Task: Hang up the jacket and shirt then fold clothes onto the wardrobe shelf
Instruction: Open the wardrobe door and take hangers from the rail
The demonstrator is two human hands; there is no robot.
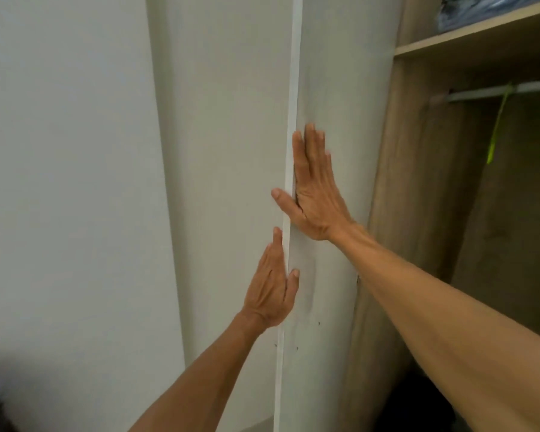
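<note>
wardrobe with shelf and rail; left hand and right hand press flat-fingered on its white door.

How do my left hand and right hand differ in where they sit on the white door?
The right hand lies higher, its fingers flat on the face right of the door's edge; the left hand lies lower, fingers on the face left of it. The right thumb crosses leftward, the left thumb rightward. Both have straight fingers pointing up.
</note>
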